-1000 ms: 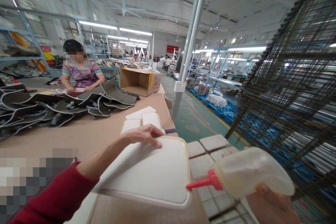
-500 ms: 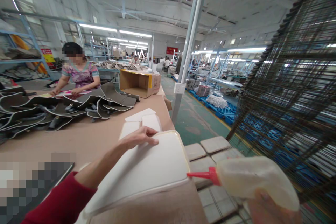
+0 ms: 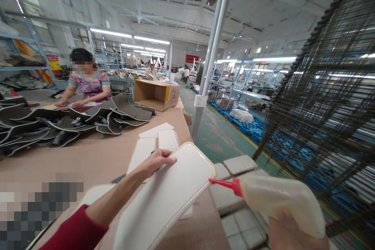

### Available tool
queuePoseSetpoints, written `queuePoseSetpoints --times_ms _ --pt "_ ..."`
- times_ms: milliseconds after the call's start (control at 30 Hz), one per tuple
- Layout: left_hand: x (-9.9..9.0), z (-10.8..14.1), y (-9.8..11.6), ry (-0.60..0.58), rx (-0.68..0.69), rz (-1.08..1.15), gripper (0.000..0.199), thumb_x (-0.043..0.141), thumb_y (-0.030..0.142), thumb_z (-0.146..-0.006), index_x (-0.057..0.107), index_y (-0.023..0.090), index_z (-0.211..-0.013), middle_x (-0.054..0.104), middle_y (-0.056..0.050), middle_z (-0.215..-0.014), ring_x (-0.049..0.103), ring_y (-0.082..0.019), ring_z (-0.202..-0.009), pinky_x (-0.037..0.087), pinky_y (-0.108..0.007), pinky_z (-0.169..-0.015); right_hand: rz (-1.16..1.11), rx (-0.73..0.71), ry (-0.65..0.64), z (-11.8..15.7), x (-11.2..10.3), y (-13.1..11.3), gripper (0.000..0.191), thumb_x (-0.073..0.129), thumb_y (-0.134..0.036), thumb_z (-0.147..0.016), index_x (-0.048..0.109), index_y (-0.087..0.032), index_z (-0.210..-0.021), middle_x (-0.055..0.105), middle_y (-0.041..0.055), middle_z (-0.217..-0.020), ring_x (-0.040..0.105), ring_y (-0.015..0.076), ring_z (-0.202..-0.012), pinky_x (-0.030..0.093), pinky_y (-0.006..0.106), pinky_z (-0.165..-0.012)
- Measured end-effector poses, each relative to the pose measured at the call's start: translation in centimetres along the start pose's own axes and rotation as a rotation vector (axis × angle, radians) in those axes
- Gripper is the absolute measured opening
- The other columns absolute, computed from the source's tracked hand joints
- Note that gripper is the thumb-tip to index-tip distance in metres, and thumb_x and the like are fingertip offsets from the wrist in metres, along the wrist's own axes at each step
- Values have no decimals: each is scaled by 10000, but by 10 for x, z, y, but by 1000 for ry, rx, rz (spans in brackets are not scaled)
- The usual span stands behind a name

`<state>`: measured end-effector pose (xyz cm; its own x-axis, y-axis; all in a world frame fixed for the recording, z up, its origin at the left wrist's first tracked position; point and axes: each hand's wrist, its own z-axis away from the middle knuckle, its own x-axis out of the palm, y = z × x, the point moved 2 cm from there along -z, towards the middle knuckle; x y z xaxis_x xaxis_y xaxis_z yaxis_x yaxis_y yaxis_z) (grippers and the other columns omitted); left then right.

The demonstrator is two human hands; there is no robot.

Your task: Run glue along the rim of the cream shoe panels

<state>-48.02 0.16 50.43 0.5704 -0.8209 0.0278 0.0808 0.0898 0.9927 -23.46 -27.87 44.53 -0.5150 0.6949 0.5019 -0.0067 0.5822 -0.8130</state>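
My left fingers (image 3: 170,160) pinch the white panel (image 3: 175,185) above the tabletop (image 3: 96,156), near its right edge; my right fingers (image 3: 284,218) wrap around the squeeze bottle (image 3: 278,195), its red nozzle (image 3: 228,184) at the panel's edge.

Left hand (image 3: 157,161): pinched shut, thumb (image 3: 172,160) laid forward
Left forearm (image 3: 117,196): stretched behind that grip
Right hand (image 3: 287,228): curled, partly hidden
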Motion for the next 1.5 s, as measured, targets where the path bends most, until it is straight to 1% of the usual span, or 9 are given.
queuePoseSetpoints --times_ms 100,167,267,367,500,633,767,933,1500 --pt "1 0 -4 17 13 -2 457 778 428 -584 695 94 -886 694 -40 -715 613 -160 -634 442 -223 -572 -63 -117 270 7 33 -11 546 861 -103 -547 663 -256 -1032 686 -30 -949 636 179 -865 550 231 -776" --pt "1 1 -6 46 17 -17 454 780 455 -572 689 96 -836 691 -40 -712 605 -159 -619 428 -224 -556 -109 -141 333 8 50 -12 574 900 -162 -472 678 -202 -1000 680 4 -870 633 183 -803 554 239 -724" --pt "2 2 -7 95 7 -33 461 780 485 -557 671 101 -787 691 -46 -712 599 -162 -606 407 -225 -533 -112 -143 333 5 60 -11 566 913 -200 -441 682 -172 -957 671 21 -841 628 179 -771 544 245 -702" --pt "1 2 -8 121 -22 -33 478 772 511 -551 656 107 -776 697 -54 -723 602 -166 -602 402 -230 -525 -113 -149 311 1 62 -12 517 904 -208 -452 682 -185 -918 661 21 -897 617 182 -805 528 279 -762" --pt "-1 2 -10 151 -41 -28 482 762 529 -555 645 117 -776 703 -56 -726 607 -166 -592 406 -233 -519 -118 -156 275 -7 69 -18 528 895 -231 -467 676 -195 -946 642 44 -973 591 236 -913 385 462 -999" --pt "-3 1 -12 172 -53 -19 483 761 539 -550 639 124 -766 705 -55 -718 612 -167 -584 401 -231 -508 -108 -124 242 -10 72 -17 614 892 -224 -460 657 -188 -1027 628 68 -1005 573 280 -953 315 564 -1012" --pt "-3 2 -14 185 -71 -23 487 767 548 -529 638 128 -739 705 -52 -705 625 -179 -595 394 -230 -501 -84 -94 219 -7 67 -9 572 884 -236 -489 656 -189 -1012 636 38 -948 579 239 -902 390 460 -953" --pt "-4 0 -17 201 -79 -28 524 760 567 -523 667 116 -774 704 -46 -690 618 -170 -574 398 -232 -496 -57 -57 192 -2 64 -1 547 871 -239 -526 648 -185 -1022 645 9 -819 576 188 -796 466 319 -772" --pt "-3 -3 -16 228 -122 -36 566 763 628 -426 635 140 -681 683 -34 -621 598 -165 -543 383 -240 -473 -2 -17 116 7 64 6 522 874 -237 -507 664 -151 -977 665 41 -819 620 187 -735 542 304 -721"
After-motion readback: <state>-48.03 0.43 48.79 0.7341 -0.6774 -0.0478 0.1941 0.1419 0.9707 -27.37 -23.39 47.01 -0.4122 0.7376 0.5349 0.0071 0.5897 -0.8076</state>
